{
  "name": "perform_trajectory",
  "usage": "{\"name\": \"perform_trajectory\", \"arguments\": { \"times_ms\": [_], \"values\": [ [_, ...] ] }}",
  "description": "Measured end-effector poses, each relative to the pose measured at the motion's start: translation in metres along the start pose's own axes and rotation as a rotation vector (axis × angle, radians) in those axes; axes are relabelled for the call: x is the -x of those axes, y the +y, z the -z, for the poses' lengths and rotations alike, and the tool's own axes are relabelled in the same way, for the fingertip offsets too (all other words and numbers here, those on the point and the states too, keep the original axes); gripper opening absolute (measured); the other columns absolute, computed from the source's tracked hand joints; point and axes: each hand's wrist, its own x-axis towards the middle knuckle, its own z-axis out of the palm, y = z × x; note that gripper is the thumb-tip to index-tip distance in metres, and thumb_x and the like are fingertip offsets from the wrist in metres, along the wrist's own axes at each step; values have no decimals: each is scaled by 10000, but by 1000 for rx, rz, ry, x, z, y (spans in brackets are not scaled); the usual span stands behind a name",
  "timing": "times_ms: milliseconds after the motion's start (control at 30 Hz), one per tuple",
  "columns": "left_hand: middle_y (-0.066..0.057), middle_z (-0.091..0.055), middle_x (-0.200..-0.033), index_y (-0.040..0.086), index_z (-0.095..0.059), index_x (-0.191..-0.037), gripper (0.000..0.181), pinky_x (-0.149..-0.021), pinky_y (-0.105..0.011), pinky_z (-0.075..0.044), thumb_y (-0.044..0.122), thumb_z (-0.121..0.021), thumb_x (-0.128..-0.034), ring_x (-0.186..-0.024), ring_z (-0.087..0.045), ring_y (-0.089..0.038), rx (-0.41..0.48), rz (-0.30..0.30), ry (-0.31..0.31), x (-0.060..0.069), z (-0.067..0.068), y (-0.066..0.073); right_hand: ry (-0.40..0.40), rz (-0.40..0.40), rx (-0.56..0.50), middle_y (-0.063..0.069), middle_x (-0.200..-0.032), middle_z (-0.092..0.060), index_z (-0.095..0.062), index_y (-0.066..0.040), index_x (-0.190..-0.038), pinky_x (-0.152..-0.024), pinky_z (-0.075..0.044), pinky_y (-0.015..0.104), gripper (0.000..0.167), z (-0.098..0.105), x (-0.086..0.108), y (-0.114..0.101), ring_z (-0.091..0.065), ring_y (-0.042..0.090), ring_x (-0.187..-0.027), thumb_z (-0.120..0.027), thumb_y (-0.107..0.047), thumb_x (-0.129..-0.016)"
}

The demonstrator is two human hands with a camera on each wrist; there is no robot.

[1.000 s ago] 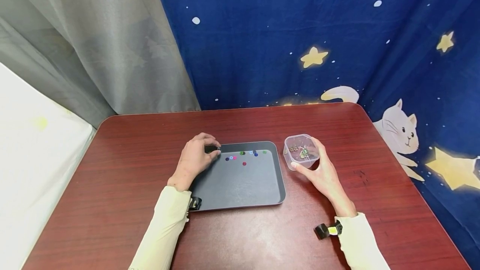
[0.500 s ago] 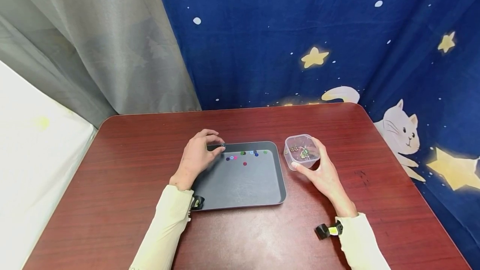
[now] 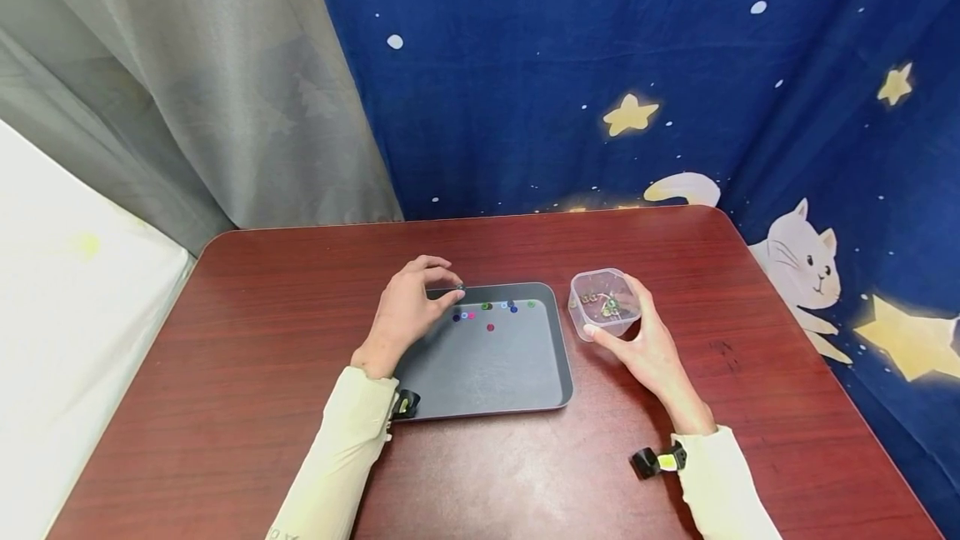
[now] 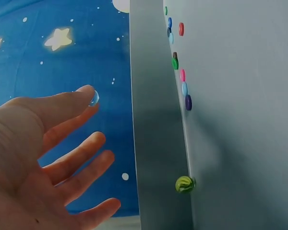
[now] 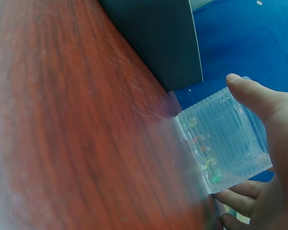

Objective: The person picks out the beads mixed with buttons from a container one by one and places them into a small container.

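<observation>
My left hand (image 3: 403,311) is above the tray's far left edge, pinching a small clear bluish glass marble (image 4: 94,98) between thumb and index finger. The other fingers are spread. Below it, the dark grey tray (image 3: 487,373) holds several coloured buttons along its far side, among them a red button (image 3: 491,327) and a purple button (image 4: 188,102). A yellow-green marble (image 4: 185,184) lies against the tray wall in the left wrist view. My right hand (image 3: 651,348) grips a clear plastic box (image 3: 603,307) to the tray's right; several marbles (image 5: 211,170) lie inside it.
Both the tray and the box stand on a reddish-brown wooden table (image 3: 262,340). A blue star-patterned curtain (image 3: 525,90) and a grey curtain (image 3: 225,107) hang behind its far edge.
My left hand has risen from the tray's far left corner and shifted right with the marble between its fingertips. The right hand and the box have stayed put.
</observation>
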Motion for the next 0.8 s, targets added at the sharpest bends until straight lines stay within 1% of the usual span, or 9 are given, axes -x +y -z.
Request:
{"name": "perform_trajectory", "arguments": {
  "times_ms": [167, 300, 500, 667, 800],
  "values": [
    [-11, -703, -1280, 210, -812, -1010, 142, -926, -471, -575, 261, -846, -882, -1208, -665, -227, -2, 0, -9, -2, -3, 3, 4, 7, 2, 113, -1586, -446, -260, -309, -1634, -1156, -362, 627, 1022, 0, 0, 1, -481, 355, -1395, -889, -345, -829],
    [-41, -706, -1284, 201, -809, -1005, 132, -952, -470, -566, 257, -839, -889, -1201, -664, -238, 7, -7, -14, -3, -4, 6, 0, 13, 4, 107, -1589, -440, -252, -316, -1635, -1160, -364, 643, 1025, 0, 0, 1, -478, 352, -1396, -886, -359, -831],
    [-34, -707, -1275, 194, -807, -1009, 133, -932, -470, -574, 267, -827, -901, -1184, -672, -244, 6, -9, -19, -5, -6, 11, -2, 13, -9, 104, -1589, -440, -257, -309, -1635, -1161, -361, 644, 1024, 1, -1, 1, -475, 349, -1398, -887, -358, -829],
    [-12, -706, -1267, 197, -803, -1015, 131, -911, -446, -574, 274, -819, -911, -1159, -670, -227, 4, 2, -36, -6, -8, 14, -1, 9, 0, 106, -1593, -439, -256, -302, -1637, -1167, -358, 655, 1030, 1, 0, 1, -476, 352, -1400, -889, -363, -826],
    [-4, -706, -1260, 204, -801, -1010, 122, -895, -434, -568, 272, -818, -910, -1141, -667, -216, 13, -1, -34, -6, -10, 16, 2, 12, 3, 105, -1592, -441, -258, -303, -1636, -1163, -360, 645, 1030, 0, 0, 1, -478, 354, -1400, -891, -361, -825]
  ]
}}
